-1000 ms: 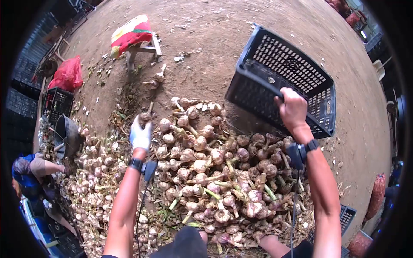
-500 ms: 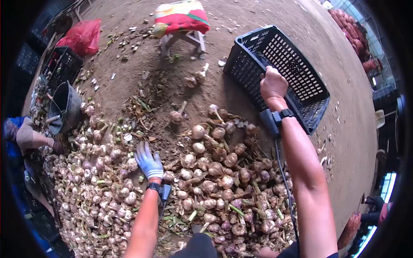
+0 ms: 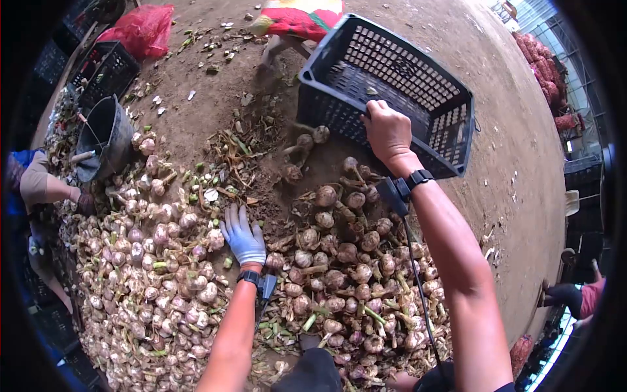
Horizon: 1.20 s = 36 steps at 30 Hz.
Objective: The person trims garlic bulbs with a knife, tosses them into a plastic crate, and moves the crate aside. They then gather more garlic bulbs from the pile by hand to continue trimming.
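Note:
My right hand [image 3: 389,132] is closed around the near rim of a black plastic crate [image 3: 444,81] with slotted walls. The crate lies at a slant, its opening turned upward, and a small leaf-like scrap shows inside. In a white and grey glove, my left hand [image 3: 244,239] has its fingers spread over the debris, between two heaps of garlic. Garlic bulbs [image 3: 140,261], mostly trimmed, fill the heap to its left. Garlic with stalks [image 3: 346,251] is piled to its right, and several stalked bulbs [image 3: 300,151] lie beside the crate.
A stool with a colourful cover [image 3: 297,19] stands behind the crate, partly hidden by it. At the left are a dark bucket [image 3: 108,134], another black crate [image 3: 108,75], a red bag [image 3: 140,29] and another person's arm [image 3: 55,189]. Filled red sacks [image 3: 539,62] are at the far right.
The crate has swung left toward the stool with my right hand on its rim, now overlapping the stool. My left hand stays over the same patch while the whole view shifts slightly.

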{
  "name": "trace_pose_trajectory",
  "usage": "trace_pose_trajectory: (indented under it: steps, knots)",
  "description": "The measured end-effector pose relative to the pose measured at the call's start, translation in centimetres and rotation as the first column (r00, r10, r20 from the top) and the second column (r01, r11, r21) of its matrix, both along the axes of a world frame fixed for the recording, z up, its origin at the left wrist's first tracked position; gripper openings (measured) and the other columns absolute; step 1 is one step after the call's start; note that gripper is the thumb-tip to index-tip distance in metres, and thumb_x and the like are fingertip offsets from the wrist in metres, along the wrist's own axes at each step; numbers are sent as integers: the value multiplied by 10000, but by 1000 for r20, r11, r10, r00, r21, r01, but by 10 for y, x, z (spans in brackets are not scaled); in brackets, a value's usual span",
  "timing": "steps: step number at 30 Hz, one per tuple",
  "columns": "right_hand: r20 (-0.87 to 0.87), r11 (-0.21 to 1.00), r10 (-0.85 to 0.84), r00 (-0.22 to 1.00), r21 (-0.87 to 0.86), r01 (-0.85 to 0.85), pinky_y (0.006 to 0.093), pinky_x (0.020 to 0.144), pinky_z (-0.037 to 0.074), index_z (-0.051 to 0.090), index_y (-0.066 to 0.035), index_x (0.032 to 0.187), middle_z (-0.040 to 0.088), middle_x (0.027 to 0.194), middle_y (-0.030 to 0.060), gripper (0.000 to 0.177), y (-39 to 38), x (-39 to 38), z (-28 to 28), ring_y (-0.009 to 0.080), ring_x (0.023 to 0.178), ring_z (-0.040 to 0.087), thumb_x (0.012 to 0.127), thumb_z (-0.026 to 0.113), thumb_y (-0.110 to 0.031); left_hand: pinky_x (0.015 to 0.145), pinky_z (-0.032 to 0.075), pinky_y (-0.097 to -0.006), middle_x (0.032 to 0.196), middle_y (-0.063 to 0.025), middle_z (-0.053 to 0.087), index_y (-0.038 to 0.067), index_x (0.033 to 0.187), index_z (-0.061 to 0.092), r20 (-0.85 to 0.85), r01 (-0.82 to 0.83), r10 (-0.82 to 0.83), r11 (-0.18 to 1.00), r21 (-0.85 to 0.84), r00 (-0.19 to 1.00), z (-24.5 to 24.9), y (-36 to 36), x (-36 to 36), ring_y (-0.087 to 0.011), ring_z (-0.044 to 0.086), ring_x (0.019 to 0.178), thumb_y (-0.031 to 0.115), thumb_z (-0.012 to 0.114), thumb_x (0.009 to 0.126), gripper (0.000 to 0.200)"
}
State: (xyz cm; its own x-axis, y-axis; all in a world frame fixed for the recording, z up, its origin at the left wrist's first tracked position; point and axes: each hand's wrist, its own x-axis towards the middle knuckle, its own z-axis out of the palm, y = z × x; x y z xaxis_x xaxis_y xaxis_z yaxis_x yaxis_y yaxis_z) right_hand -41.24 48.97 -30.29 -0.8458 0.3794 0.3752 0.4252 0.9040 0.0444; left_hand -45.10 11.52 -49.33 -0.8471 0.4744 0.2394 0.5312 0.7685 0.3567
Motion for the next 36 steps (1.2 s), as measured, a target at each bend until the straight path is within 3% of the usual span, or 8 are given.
trace_pose_trajectory:
  steps: [12,13,16,19,25,29,31,36]
  knots:
    - [162,874,479,863,-180,-452,379,726,566,588,-75,869,639,907,95,75,-66,87,16,268,898,667,799,612,-69,1180,216,-519,1451,-155,493,62,1392,511,20,-12,9,990,142,1000,-13,-3,-9,-341,399,1383,188,526,927,482]
    - [178,866,495,851,-187,-465,383,724,572,603,-77,876,642,911,88,99,-73,95,16,263,904,669,785,641,-82,1142,309,-474,1406,-183,532,39,1364,541,9,23,-24,990,136,1000,-15,-8,-15,-366,470,1312,148,525,931,447]
    - [159,860,509,846,-136,-492,335,607,562,575,-86,808,606,825,59,49,-102,125,18,218,804,646,807,616,-112,1004,460,-366,1158,-141,685,-32,1303,564,405,-133,-70,882,453,912,-59,-28,-41,-257,627,1055,75,526,970,351]
    - [106,849,528,842,-57,-525,295,575,531,562,-96,767,580,771,45,74,-122,154,5,189,739,616,800,606,-147,1041,450,-339,1318,-95,589,29,1362,512,451,-19,-328,792,611,830,-90,-40,-33,-206,572,1110,139,457,1036,349]
    - [-56,926,358,932,-109,-362,302,577,521,539,-85,777,549,782,49,71,-109,211,17,197,752,598,763,604,-109,1023,469,-343,1361,-86,555,45,1390,482,637,-56,-589,711,701,497,-56,57,-2,-199,561,1114,219,521,1016,414]
    - [-99,961,231,968,-135,-243,320,580,519,534,-79,806,547,796,62,87,-93,248,38,221,760,600,748,597,-91,951,499,-311,1291,-56,581,41,1358,514,393,485,-711,693,533,584,-73,95,17,-161,569,1045,259,555,999,422]
    - [-130,966,210,969,-127,-226,328,594,528,537,-81,803,554,795,66,76,-81,268,49,229,764,607,760,596,-101,913,503,-284,1179,-39,622,25,1291,573,806,250,-461,886,392,370,12,124,55,-135,577,989,223,554,985,365]
    - [-266,980,106,958,-134,-145,358,626,529,544,-83,833,562,773,74,65,-66,312,72,248,745,621,786,589,-85,883,515,-318,1067,-29,693,-18,1165,645,569,62,-758,616,785,319,38,128,91,-149,626,975,107,632,938,259]
